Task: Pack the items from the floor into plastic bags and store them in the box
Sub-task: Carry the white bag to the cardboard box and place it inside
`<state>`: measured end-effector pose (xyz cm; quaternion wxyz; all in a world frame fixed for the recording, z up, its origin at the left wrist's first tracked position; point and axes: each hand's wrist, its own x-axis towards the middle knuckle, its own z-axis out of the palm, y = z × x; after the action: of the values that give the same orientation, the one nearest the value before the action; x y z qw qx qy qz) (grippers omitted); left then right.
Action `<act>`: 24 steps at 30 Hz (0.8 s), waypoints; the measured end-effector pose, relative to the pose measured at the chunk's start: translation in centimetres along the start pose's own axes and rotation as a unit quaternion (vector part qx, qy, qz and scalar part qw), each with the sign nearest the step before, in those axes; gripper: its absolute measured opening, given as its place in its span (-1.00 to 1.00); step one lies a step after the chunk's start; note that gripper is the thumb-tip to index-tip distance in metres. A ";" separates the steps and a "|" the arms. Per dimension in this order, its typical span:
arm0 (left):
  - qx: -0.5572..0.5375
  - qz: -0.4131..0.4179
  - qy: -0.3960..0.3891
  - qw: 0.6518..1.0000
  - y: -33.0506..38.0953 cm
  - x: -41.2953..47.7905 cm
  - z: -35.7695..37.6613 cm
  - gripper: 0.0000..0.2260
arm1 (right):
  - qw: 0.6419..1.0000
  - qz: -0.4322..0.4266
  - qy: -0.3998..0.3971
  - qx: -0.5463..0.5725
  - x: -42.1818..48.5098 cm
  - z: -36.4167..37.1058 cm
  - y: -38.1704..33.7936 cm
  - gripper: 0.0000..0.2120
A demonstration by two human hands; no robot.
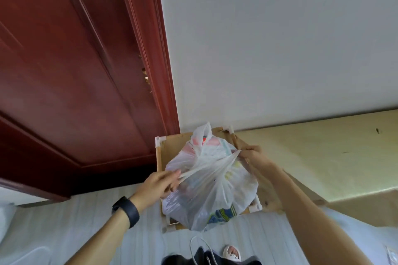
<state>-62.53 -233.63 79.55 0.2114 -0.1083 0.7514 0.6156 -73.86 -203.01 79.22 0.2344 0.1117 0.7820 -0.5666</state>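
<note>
A full white plastic bag [212,189] with coloured items showing through it hangs over an open brown box [172,148] with white corner pieces, which stands on the floor in the corner. My left hand [158,184] pinches one stretched handle of the bag at its left side. My right hand [253,155] grips the other handle at the upper right, and the plastic is pulled taut between them. The bag covers most of the box's inside. A black band sits on my left wrist.
A dark red door [75,82] and its frame stand to the left of the box, a white wall [269,38] behind it. A pale yellow surface [323,153] runs along the right. The floor [86,221] is pale striped. My foot in a white sandal [231,253] is below.
</note>
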 end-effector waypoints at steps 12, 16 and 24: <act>0.180 0.072 0.339 0.920 -3.3 2.2 3.7 -0.53 | 0.991 -0.107 0.056 -0.062 -0.2 2.4 3.2 -0.82; 0.222 0.140 0.394 0.881 -3.1 1.8 5.6 -0.65 | 0.992 -0.112 0.045 -0.035 -1.4 1.3 4.4 -0.74; 0.210 0.176 0.276 0.921 -4.6 2.5 6.3 -0.49 | 0.993 -0.094 0.070 -0.034 -2.1 2.8 5.0 -0.70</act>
<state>-61.63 -228.24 73.41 -0.0979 -0.0927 0.8992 0.4163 -69.16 -203.78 75.38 0.1286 0.0686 0.8225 -0.5498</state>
